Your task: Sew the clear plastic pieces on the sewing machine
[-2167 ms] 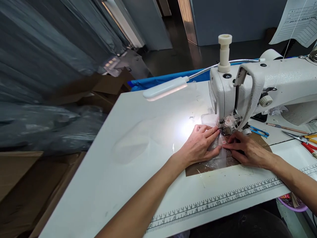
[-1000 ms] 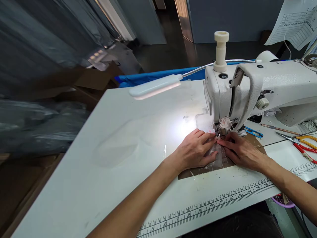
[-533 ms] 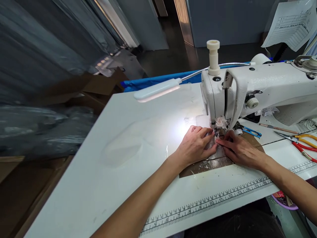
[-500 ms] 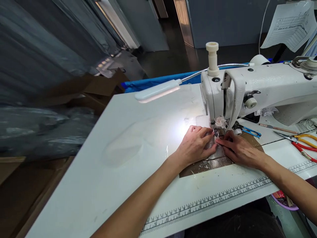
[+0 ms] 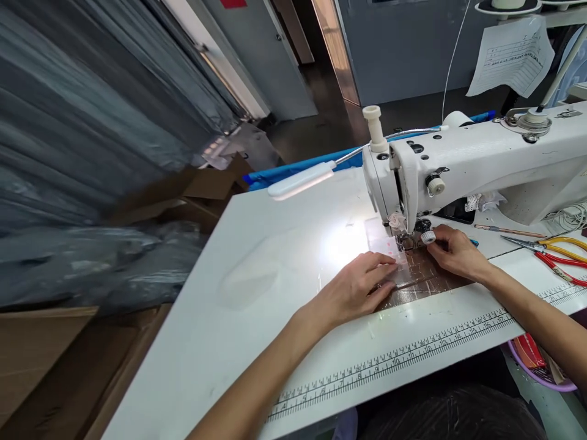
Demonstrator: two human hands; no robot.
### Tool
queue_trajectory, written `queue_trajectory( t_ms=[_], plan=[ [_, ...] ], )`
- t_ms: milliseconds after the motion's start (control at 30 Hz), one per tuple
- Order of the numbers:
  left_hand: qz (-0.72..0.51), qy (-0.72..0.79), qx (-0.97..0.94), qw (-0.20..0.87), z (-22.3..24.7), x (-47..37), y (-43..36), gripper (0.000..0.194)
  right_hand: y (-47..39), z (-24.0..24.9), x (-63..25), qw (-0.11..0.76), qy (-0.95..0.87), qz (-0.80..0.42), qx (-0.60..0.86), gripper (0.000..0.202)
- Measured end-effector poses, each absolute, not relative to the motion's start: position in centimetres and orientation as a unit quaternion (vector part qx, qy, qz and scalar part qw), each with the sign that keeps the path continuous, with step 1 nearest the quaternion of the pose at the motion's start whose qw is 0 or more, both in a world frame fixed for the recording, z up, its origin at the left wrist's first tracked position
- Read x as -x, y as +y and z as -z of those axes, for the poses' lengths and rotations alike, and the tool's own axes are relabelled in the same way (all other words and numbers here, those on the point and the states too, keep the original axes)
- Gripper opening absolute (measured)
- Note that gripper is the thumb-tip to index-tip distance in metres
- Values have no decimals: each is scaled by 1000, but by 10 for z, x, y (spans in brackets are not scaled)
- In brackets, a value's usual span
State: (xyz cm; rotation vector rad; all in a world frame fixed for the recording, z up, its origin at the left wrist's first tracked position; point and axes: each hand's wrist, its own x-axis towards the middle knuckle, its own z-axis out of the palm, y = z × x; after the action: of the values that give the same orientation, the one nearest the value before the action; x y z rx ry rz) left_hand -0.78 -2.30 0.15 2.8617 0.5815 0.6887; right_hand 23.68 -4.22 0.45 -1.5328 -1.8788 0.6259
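Observation:
My left hand (image 5: 360,282) lies with its fingers stretched over a thin, pale, see-through piece of fabric (image 5: 384,244) with small pink marks, just left of the presser foot (image 5: 403,243). The white sewing machine (image 5: 458,159) stands over it. My right hand (image 5: 458,252) is curled beside a white ridged knob (image 5: 428,237), fingertips close to or touching it. A blue tip of the thread snips (image 5: 474,242) shows behind this hand, the rest being covered. What the right fingers hold, if anything, is hidden. A pale ruffled fabric flower (image 5: 397,221) sits by the needle area.
A lit lamp (image 5: 302,180) hangs over the white table (image 5: 192,342). Pliers (image 5: 557,250) with red and yellow handles and a thin pencil-like stick (image 5: 509,230) lie right. A ruler strip (image 5: 389,370) edges the front. Cardboard boxes (image 5: 50,366) stand left; a purple basket (image 5: 566,386) sits below.
My right hand has left the fabric and moved right to the knob and snips. My left hand stays on the fabric, slightly farther from the presser foot. The camera view has shifted.

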Motion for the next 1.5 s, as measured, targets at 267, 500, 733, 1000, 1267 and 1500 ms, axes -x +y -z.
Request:
queue_trajectory(
  t_ms=[267, 500, 733, 1000, 1267, 1500],
  plan=[
    [-261, 192, -939, 115, 12, 0, -22, 19, -27, -24, -232, 119, -782, -259, 554, 17],
    [-285, 176, -941, 51, 13, -3, -22, 17, -23, -16, -230, 142, -763, -236, 585, 19],
    [-268, 161, -950, -14, 17, -1, -22, 16, -25, 2, -238, 169, -840, -203, 474, 32],
    [-281, 160, -945, -44, 21, 0, -24, 15, -30, 2, -236, 141, -850, -156, 484, 37],
    [-224, 140, -964, -16, 1, -3, -27, 17, -33, 7, -239, 138, -903, -144, 381, 37],
    [-181, 146, -971, 52, 0, -2, -20, 21, -34, 6, -235, 120, -901, -115, 401, 35]
  ],
)
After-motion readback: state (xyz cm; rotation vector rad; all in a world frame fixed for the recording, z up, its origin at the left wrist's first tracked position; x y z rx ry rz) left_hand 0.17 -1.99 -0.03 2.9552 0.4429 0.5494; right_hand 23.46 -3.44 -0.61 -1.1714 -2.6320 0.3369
